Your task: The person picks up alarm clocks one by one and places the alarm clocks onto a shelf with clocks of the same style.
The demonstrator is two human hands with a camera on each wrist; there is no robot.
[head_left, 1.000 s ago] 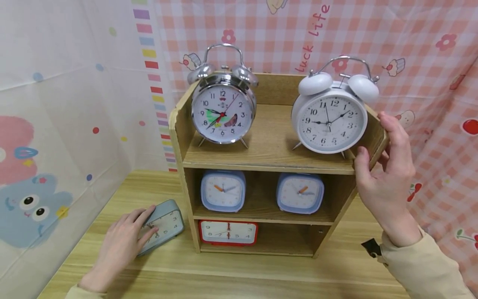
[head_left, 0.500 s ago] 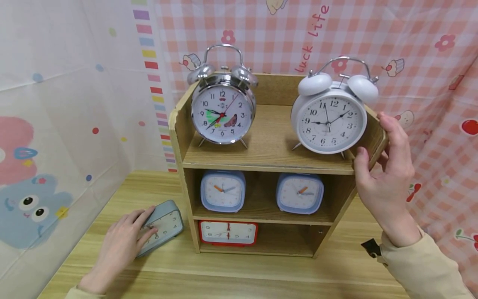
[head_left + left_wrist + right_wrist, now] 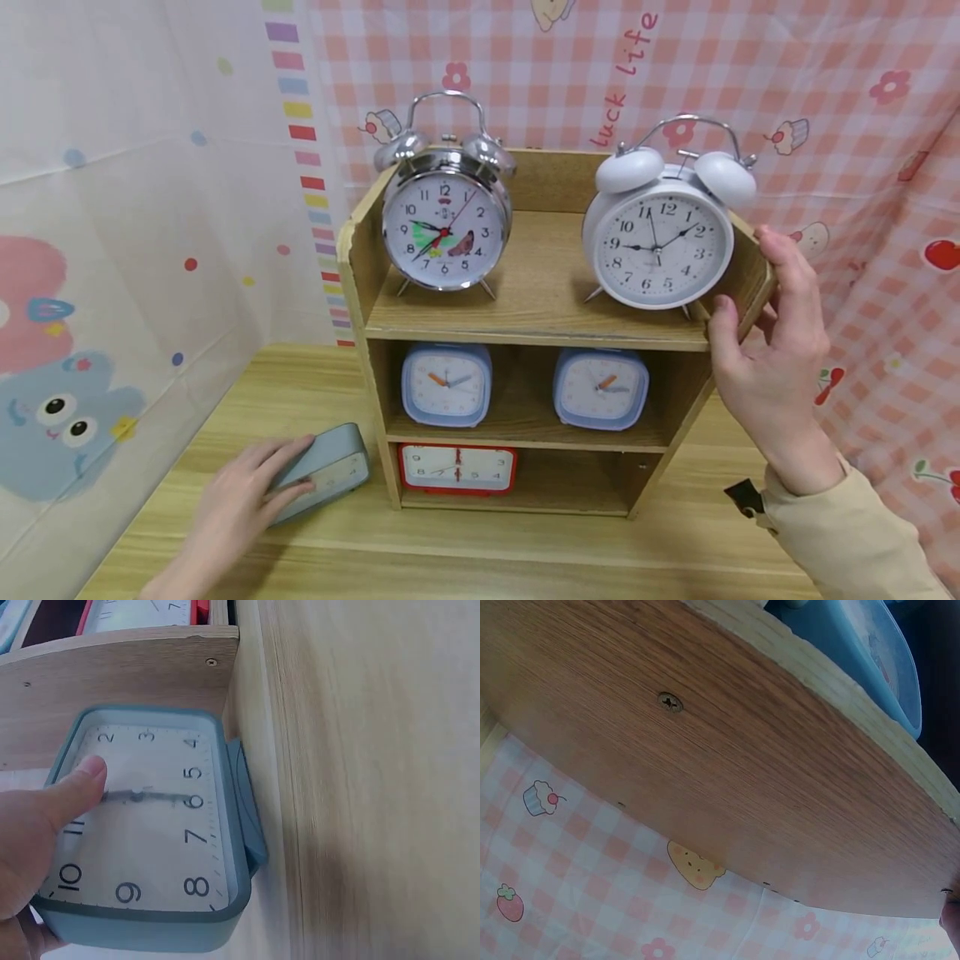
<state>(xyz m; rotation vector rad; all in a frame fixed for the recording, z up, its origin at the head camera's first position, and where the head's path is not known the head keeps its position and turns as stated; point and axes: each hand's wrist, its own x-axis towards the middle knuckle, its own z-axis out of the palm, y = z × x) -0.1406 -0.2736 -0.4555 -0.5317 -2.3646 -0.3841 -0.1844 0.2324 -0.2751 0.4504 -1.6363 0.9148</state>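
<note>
My left hand (image 3: 228,500) grips a blue-green alarm clock (image 3: 337,475) on the table, left of a small wooden shelf (image 3: 540,275). In the left wrist view the thumb lies across the face of this clock (image 3: 150,840), and the other fingers are mostly hidden behind it. A small foot juts from its base. My right hand (image 3: 780,358) holds the shelf's upper right side panel, thumb on the front edge and fingers around the outside. Close to that hand stands a white twin-bell alarm clock (image 3: 663,246) on the top board.
A silver twin-bell clock (image 3: 446,229) stands at the top left. Two light-blue clocks, one left (image 3: 447,385) and one right (image 3: 602,388), share the middle tier. A red-framed clock (image 3: 480,462) sits at the bottom left. Patterned curtains (image 3: 525,50) hang behind.
The blue-green clock has tipped more upright in my left hand, showing more of its top and less of its face. My right hand has kept its hold on the shelf.
</note>
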